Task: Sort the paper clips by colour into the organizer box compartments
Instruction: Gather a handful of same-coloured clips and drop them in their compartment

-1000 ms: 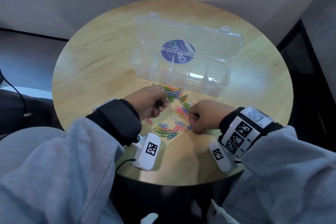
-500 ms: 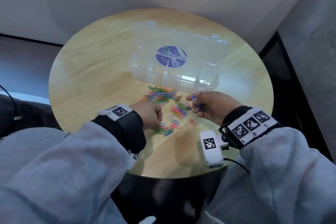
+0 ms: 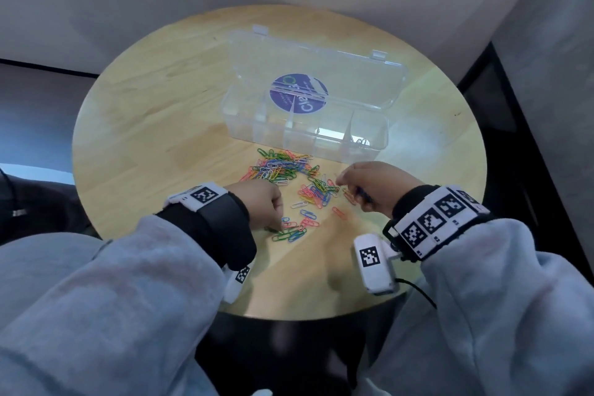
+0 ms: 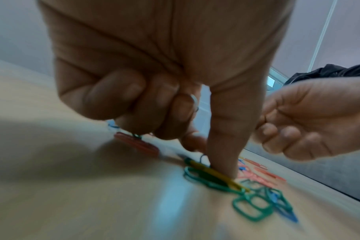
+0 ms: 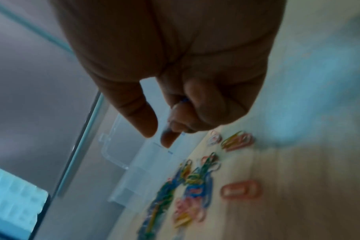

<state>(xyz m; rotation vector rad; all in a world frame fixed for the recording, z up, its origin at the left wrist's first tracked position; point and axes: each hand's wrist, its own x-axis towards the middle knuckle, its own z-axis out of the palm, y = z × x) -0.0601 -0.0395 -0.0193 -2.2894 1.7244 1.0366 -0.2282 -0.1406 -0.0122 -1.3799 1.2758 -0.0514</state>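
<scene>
Currently, organizer box (image 3: 289,136) lies just beyond right hand (image 3: 369,187) gripping blue paper clips (image 5: 184,100); left hand (image 3: 257,202) pinches green paper clip (image 4: 197,176).

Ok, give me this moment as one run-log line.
left hand: grips clips, one finger pressing green clip on table | right hand: grips blue clips, raised | organizer box: open
</scene>
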